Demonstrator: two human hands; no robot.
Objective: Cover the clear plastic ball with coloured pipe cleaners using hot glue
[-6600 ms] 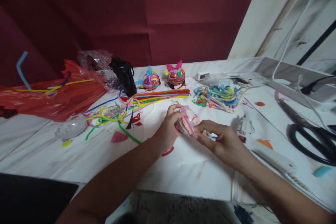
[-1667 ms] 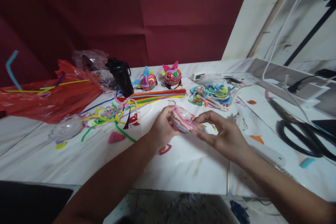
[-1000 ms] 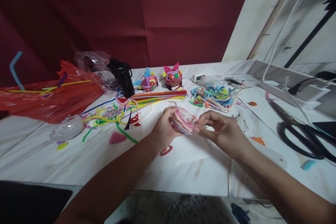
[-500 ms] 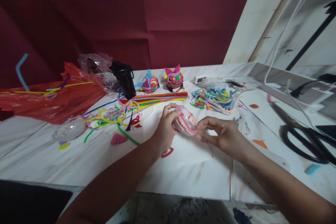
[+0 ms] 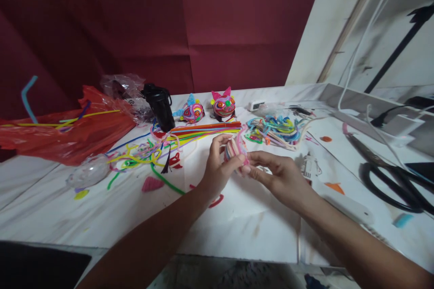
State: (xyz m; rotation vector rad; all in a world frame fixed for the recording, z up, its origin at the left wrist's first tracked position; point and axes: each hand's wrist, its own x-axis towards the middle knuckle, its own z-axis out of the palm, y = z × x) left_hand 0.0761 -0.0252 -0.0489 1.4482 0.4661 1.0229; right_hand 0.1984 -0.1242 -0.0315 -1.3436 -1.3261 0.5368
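Observation:
Between my two hands, above the table's middle, is a small rounded craft piece covered in pink, white and pale blue pipe cleaner strips. My left hand wraps round its left side, thumb across its front. The fingertips of my right hand pinch the piece's right edge; just what lies between them is hidden. Below my hands lies a red curled pipe cleaner piece. Beyond them, straight pipe cleaners lie in a bundle, and a tangled heap of coloured ones sits to the right.
Two decorated animal heads, one blue-eared and one pink-eared, stand at the back. A black bottle stands left of them, beside a red plastic bag. Large black-handled scissors lie right. A clear plastic shape lies left.
My hands have turned the craft piece more upright. My left thumb has moved across its front, and my right fingertips have come closer to my left hand.

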